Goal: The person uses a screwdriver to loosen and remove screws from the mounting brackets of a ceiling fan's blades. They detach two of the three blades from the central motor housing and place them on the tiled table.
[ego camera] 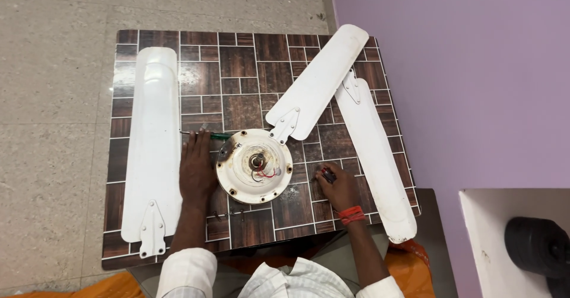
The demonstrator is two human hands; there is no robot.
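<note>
Dark brown tabletop [249,66], patterned in squares and rectangles with pale grout-like lines between them. Three white fan blades [151,138], smudged grey in places, with white metal brackets at their ends. Cream-white round motor housing [254,166], stained with rusty brown, showing red and black wires at its centre. Green-handled screwdriver [215,135] beside the left hand [197,168]. Red and orange thread band on the wrist of the right hand [336,185]. White sleeves with faint stripes. Orange cloth [113,287] below the table edge. Lilac wall [475,78]. Speckled beige floor [53,96]. Black round object [537,246] in a white recess.
</note>
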